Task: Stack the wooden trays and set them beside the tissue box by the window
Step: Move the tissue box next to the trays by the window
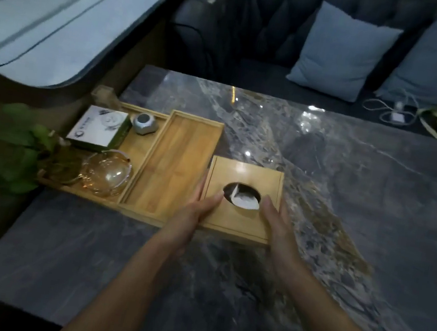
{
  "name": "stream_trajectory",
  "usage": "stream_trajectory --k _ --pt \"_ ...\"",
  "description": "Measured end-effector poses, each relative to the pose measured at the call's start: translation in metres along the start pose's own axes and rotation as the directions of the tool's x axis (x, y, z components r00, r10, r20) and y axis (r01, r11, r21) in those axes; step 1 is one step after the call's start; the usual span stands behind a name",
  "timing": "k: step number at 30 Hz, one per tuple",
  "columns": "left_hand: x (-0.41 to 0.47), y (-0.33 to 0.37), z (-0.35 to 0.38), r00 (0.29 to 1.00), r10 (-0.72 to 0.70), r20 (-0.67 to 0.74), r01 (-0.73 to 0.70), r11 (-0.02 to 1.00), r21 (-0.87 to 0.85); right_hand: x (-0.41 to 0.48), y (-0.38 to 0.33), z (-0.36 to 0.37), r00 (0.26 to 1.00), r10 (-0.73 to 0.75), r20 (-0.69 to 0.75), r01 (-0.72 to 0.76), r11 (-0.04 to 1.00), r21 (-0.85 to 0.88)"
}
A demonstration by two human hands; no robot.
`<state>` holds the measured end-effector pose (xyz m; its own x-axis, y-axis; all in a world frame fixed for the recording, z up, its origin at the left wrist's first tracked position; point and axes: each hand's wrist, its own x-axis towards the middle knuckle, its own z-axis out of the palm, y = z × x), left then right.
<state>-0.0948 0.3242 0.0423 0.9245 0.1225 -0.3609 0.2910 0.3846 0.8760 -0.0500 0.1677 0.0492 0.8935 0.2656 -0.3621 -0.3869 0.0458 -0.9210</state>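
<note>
A square wooden tissue box with a round hole showing white tissue sits on the marble table. My left hand lies flat against its left side and my right hand against its right side, fingers straight, so the box sits between both palms. Touching the box's left edge is an empty long wooden tray. Whether that tray is one or a stack cannot be told. A wider wooden tray lies further left, by the window.
The wider tray holds a white and green carton, a small silver pot and a glass teapot. A leafy plant stands at the table's left edge. A dark sofa with two light cushions and cables lies beyond.
</note>
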Motion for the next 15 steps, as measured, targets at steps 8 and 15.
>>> stream_trajectory --k 8,15 --pt "-0.085 0.063 -0.091 0.925 0.237 -0.298 -0.229 0.971 0.062 -0.031 -0.009 0.114 0.902 -0.105 0.419 0.159 0.983 -0.096" --pt "-0.157 0.029 -0.171 0.798 0.108 -0.593 -0.154 0.988 -0.028 -0.062 0.048 0.166 0.662 0.234 0.712 0.029 0.941 -0.336"
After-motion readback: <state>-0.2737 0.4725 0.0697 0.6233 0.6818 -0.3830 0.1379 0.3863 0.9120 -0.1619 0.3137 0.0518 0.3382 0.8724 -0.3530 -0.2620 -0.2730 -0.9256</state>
